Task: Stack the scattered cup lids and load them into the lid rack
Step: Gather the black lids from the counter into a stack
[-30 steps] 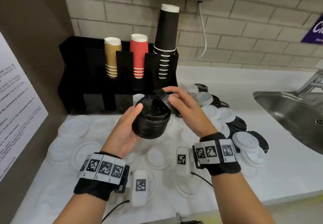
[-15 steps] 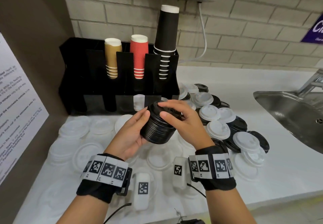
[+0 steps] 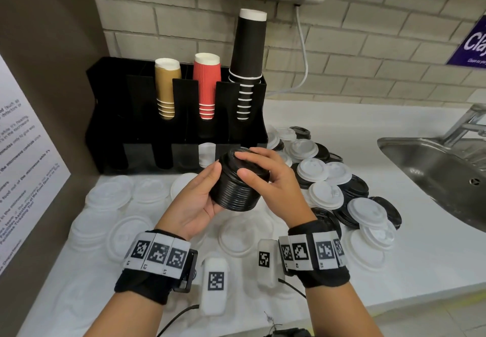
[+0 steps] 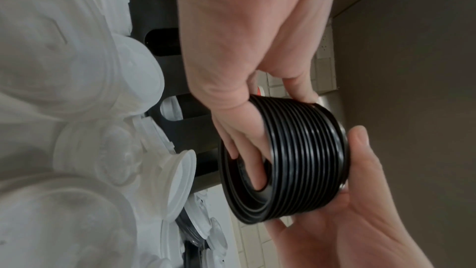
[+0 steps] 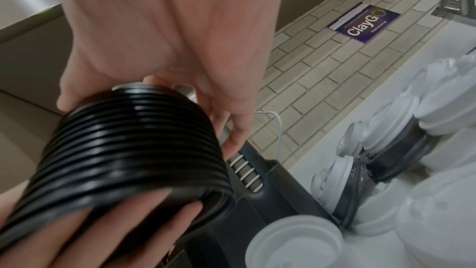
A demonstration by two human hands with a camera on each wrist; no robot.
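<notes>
A stack of black cup lids hangs above the counter in front of the black rack. My left hand cups it from the left and below; in the left wrist view its fingers reach into the stack's open underside. My right hand lies curled over the top lid, thumb on the side. The right wrist view shows the right hand gripping the far end of the stack. Loose black and white lids lie heaped to the right, and clear-white lids are spread on the left.
The rack holds gold cups, red cups and black cups; one lower slot has white lids. A steel sink lies at the right. A brown side wall with a paper notice closes the left.
A second ago my right hand held a tilted black lid over the stack. That lid now sits flat on top, with my right hand curled over it.
</notes>
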